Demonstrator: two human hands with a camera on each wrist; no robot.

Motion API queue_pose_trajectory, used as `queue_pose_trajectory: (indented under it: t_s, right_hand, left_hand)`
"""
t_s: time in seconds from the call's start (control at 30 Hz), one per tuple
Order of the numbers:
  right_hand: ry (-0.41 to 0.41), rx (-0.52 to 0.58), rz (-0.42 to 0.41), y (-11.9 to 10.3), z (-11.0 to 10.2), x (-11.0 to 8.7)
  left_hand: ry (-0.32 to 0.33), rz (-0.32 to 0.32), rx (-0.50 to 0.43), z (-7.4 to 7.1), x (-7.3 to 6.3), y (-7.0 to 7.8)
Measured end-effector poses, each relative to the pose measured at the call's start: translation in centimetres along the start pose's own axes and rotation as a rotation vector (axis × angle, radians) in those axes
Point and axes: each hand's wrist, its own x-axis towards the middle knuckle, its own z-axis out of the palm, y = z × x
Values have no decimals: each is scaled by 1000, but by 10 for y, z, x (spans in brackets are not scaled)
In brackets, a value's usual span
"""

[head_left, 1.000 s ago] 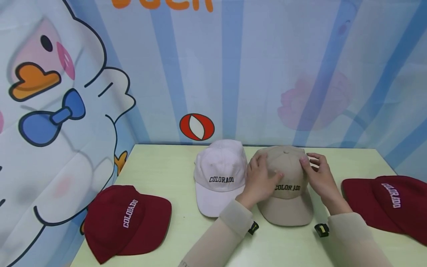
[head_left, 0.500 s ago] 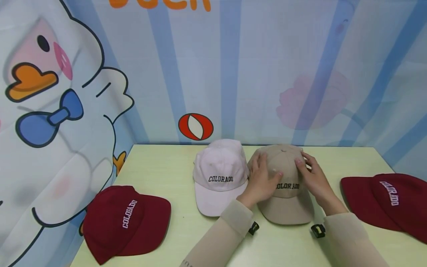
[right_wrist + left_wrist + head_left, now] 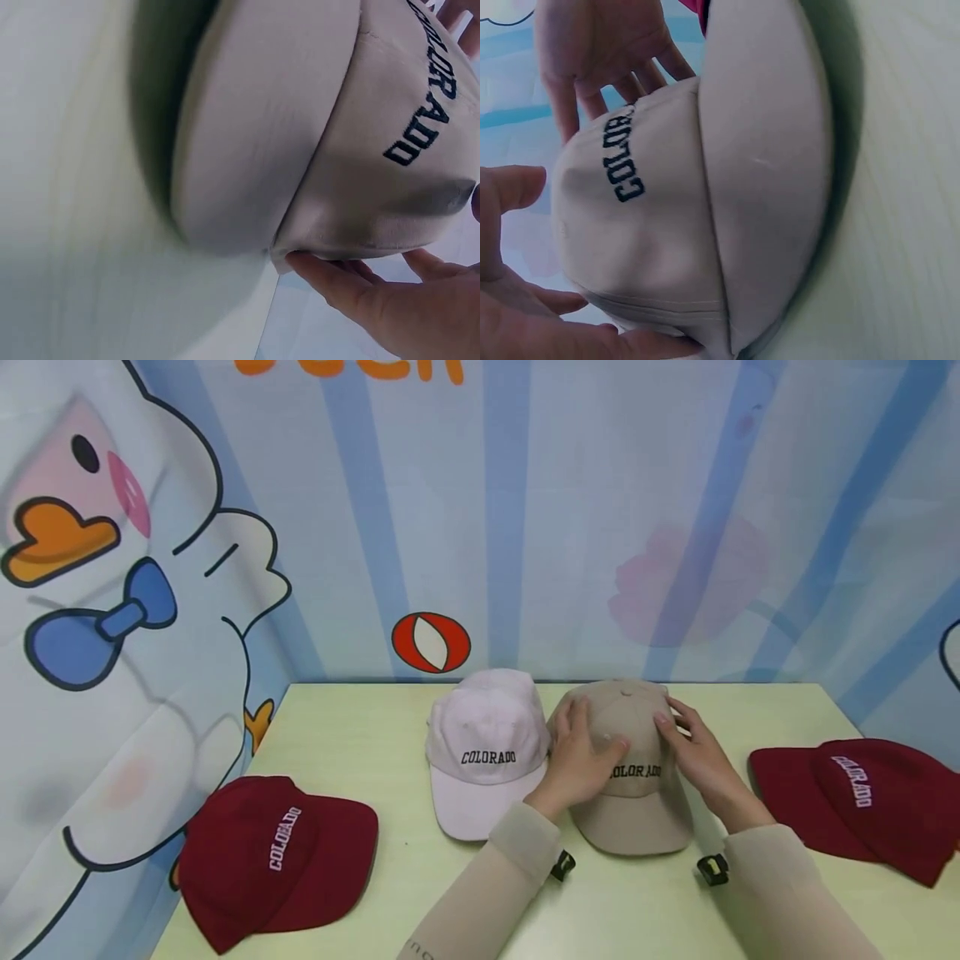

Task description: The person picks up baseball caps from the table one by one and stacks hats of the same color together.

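Between both hands a beige cap (image 3: 632, 827) with dark COLORADO lettering stands crown up on the table, brim toward me. My left hand (image 3: 576, 768) lies along its left side, thumb spread over the front and covering the first letter in the head view. In the left wrist view that thumb (image 3: 521, 186) stands off the crown while the fingers reach along the side. My right hand (image 3: 705, 770) touches the right side, thumb at the crown; in the right wrist view its fingers (image 3: 337, 285) meet the cap's lower edge near the brim corner.
A white cap (image 3: 487, 727) stands close to the left of the beige one. Dark red caps lie farther out, one at left (image 3: 277, 860) and one at right (image 3: 855, 802). The pale table (image 3: 352, 735) ends at a cartoon-printed backdrop (image 3: 577, 527).
The head view has shifted slightly, so everything slides left in it. My right hand has drawn a little closer against the beige cap; the left hand stays at its side.
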Motion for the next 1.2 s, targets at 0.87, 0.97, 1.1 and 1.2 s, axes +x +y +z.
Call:
queue_pose_trajectory:
  t_s: [0.87, 0.97, 1.1, 1.2]
  right_hand:
    - [10, -319, 30, 20, -75, -94]
    - [37, -352, 54, 22, -86, -103]
    - [109, -413, 81, 27, -98, -115]
    - [208, -457, 117, 32, -105, -123]
  left_hand:
    - [-208, -3, -217, 50, -64, 87]
    - [-236, -61, -257, 62, -65, 91]
    - [-236, -162, -316, 81, -64, 94]
    - [-249, -248, -371, 95, -63, 94]
